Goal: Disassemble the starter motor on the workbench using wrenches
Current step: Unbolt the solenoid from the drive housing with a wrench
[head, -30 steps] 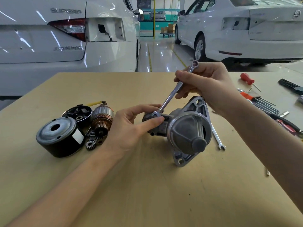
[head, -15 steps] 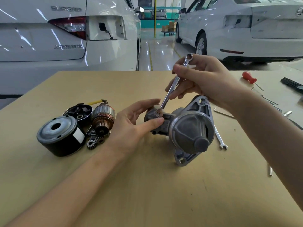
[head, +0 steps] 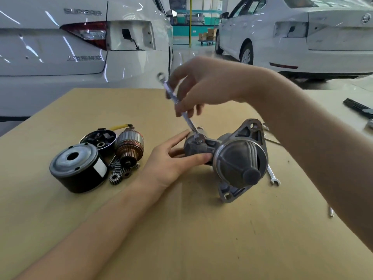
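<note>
Your left hand (head: pixel 171 158) grips the starter motor (head: pixel 232 158) by its rear; above the motor, your right hand (head: pixel 203 83) pinches the wrench (head: pixel 181 110), whose lower end sits on a bolt.

Two bare forearms, no sleeves, unadorned hands
</note>
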`<control>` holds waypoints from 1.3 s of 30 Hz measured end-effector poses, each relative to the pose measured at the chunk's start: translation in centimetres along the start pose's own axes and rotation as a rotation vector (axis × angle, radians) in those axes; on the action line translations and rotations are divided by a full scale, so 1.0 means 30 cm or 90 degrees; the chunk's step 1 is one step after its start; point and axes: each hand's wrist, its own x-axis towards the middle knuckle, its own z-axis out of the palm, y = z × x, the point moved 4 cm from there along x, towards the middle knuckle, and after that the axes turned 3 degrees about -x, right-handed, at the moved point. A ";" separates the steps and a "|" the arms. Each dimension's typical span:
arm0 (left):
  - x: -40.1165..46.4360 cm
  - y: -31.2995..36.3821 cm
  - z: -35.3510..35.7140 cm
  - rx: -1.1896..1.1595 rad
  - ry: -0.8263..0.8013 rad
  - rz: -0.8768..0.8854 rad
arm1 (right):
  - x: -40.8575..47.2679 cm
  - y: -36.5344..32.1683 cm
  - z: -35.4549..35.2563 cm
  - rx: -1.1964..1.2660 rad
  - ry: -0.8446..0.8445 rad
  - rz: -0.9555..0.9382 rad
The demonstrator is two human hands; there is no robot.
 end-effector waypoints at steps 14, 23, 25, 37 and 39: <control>0.013 -0.019 0.072 -0.310 -0.164 -0.089 | 0.029 -0.069 -0.009 0.248 0.038 -0.077; 0.029 -0.017 0.059 -0.353 -0.195 -0.140 | -0.219 0.231 -0.022 0.507 0.263 0.080; 0.034 -0.027 0.060 -0.350 -0.168 -0.132 | -0.238 0.267 -0.003 0.537 0.275 0.104; 0.030 -0.027 0.056 -0.350 -0.168 -0.125 | -0.230 0.275 0.021 0.579 0.283 0.081; 0.031 -0.026 0.056 -0.344 -0.165 -0.124 | -0.233 0.277 0.024 0.573 0.288 0.087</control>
